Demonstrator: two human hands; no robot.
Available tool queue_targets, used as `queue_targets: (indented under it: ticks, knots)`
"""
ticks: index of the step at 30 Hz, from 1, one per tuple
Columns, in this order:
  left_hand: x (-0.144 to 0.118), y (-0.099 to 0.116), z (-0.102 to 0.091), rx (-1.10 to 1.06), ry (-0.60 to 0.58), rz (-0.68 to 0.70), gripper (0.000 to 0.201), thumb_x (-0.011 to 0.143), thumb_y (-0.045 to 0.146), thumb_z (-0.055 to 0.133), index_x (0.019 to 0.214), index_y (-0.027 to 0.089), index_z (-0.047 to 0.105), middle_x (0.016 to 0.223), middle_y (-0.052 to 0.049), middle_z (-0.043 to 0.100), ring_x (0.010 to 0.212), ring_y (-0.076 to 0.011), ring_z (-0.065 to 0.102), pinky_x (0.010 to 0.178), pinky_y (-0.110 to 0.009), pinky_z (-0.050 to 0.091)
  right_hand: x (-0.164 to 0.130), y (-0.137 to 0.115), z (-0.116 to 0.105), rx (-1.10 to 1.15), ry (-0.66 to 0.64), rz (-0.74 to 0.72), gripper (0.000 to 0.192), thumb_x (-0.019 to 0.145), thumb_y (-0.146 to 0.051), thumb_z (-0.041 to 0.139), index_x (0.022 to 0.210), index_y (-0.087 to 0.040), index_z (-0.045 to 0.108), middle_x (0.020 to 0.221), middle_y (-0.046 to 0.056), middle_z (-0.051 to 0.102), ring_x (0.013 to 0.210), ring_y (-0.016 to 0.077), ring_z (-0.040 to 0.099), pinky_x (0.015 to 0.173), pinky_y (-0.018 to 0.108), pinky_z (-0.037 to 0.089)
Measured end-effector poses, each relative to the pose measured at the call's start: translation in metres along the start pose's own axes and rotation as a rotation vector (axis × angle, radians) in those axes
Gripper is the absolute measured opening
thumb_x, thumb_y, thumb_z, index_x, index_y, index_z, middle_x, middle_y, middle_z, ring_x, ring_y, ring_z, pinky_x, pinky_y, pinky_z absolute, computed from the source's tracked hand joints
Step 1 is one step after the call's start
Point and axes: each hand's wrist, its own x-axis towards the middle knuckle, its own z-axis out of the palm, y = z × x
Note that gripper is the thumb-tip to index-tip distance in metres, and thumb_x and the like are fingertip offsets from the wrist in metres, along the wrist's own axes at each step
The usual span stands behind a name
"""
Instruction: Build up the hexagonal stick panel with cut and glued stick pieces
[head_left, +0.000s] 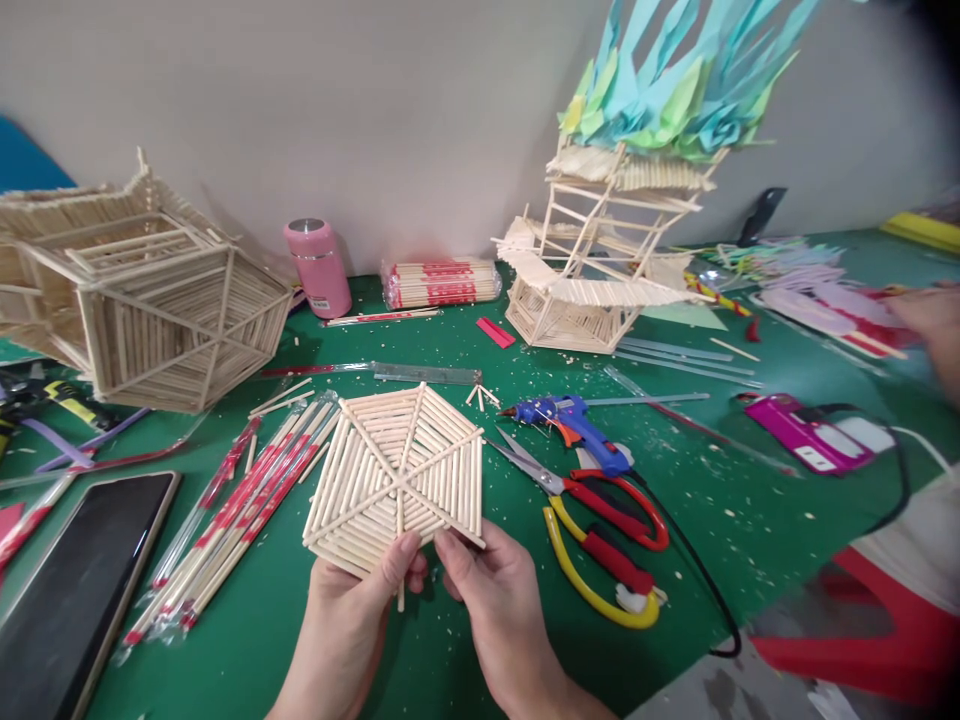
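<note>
A hexagonal panel of wooden sticks [442, 460] is held up in front of me, its rows of sticks crossed by spokes that meet near the middle. My left hand [352, 610] pinches its lower edge, thumb on top, beside a spoke end that sticks out below. On the lower right edge, my right hand [495, 600] grips the panel with thumb and fingers. Just right of the panel lie a blue glue gun [570, 420] and scissors with red handles [592, 490]. Yellow-and-red handled pliers [607, 570] lie below them.
Wrapped sticks [247, 510] and a phone [90, 590] lie at left. Behind stand a stick lantern-like frame [180, 310], a pink bottle [319, 270], a stick bundle [442, 283] and a paper-topped stick structure [600, 230]. A magenta power strip [810, 430] and another person's hand [937, 320] are at right.
</note>
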Motion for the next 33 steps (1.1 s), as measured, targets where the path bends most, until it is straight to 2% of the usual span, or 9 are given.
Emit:
queue_targets:
  ticks: [5, 8, 14, 22, 29, 33]
  knots:
    - [0.0000, -0.0009, 0.0022, -0.007, 0.002, 0.005, 0.017, 0.066, 0.027, 0.075, 0.068, 0.014, 0.065, 0.061, 0.001, 0.062, 0.054, -0.0091, 0.054, 0.050, -0.019, 0.047, -0.0009, 0.0040, 0.0004, 0.006, 0.025, 0.007, 0.015, 0.074, -0.032, 0.067, 0.072, -0.017, 0.064, 0.058, -0.002, 0.057, 0.051, 0.0087, 0.050, 0.045, 0.019, 0.037]
    - [0.0003, -0.0010, 0.0031, -0.009, -0.003, -0.002, 0.016, 0.067, 0.026, 0.074, 0.066, 0.014, 0.064, 0.059, 0.001, 0.060, 0.053, -0.0089, 0.054, 0.049, -0.019, 0.046, -0.0003, 0.0062, 0.0012, 0.017, 0.046, 0.000, 0.016, 0.073, -0.033, 0.068, 0.071, -0.017, 0.064, 0.058, -0.002, 0.057, 0.050, 0.0087, 0.050, 0.046, 0.020, 0.039]
    - [-0.0011, -0.0024, 0.0038, -0.017, -0.018, 0.012, 0.016, 0.068, 0.027, 0.073, 0.066, 0.014, 0.063, 0.059, 0.001, 0.060, 0.053, -0.0084, 0.052, 0.049, -0.018, 0.045, 0.0028, 0.0038, 0.0037, 0.022, 0.061, -0.020, 0.019, 0.070, -0.035, 0.069, 0.067, -0.018, 0.063, 0.052, -0.005, 0.049, 0.044, 0.0054, 0.039, 0.039, 0.017, 0.033]
    - [-0.0022, -0.0020, 0.0025, -0.007, -0.039, 0.017, 0.015, 0.070, 0.026, 0.072, 0.066, 0.015, 0.062, 0.059, 0.002, 0.059, 0.054, -0.0079, 0.052, 0.050, -0.017, 0.045, 0.0010, -0.0014, 0.0050, -0.018, 0.080, -0.025, 0.025, 0.071, -0.037, 0.068, 0.059, -0.017, 0.060, 0.048, -0.006, 0.042, 0.043, 0.0054, 0.033, 0.037, 0.018, 0.030]
    - [-0.0021, -0.0007, 0.0059, -0.002, -0.054, -0.005, 0.014, 0.071, 0.025, 0.071, 0.067, 0.014, 0.062, 0.060, 0.002, 0.059, 0.053, -0.0078, 0.051, 0.050, -0.018, 0.044, -0.0004, -0.0008, 0.0046, -0.057, 0.115, -0.020, 0.022, 0.070, -0.036, 0.068, 0.062, -0.017, 0.061, 0.050, -0.004, 0.047, 0.044, 0.0064, 0.032, 0.038, 0.020, 0.029]
    - [-0.0017, -0.0007, 0.0050, -0.009, -0.044, -0.023, 0.015, 0.069, 0.025, 0.072, 0.068, 0.014, 0.062, 0.059, 0.001, 0.059, 0.053, -0.0082, 0.051, 0.049, -0.019, 0.044, -0.0005, -0.0004, 0.0038, -0.075, 0.129, -0.013, 0.022, 0.069, -0.037, 0.068, 0.063, -0.017, 0.060, 0.049, -0.005, 0.044, 0.044, 0.0068, 0.031, 0.038, 0.021, 0.027]
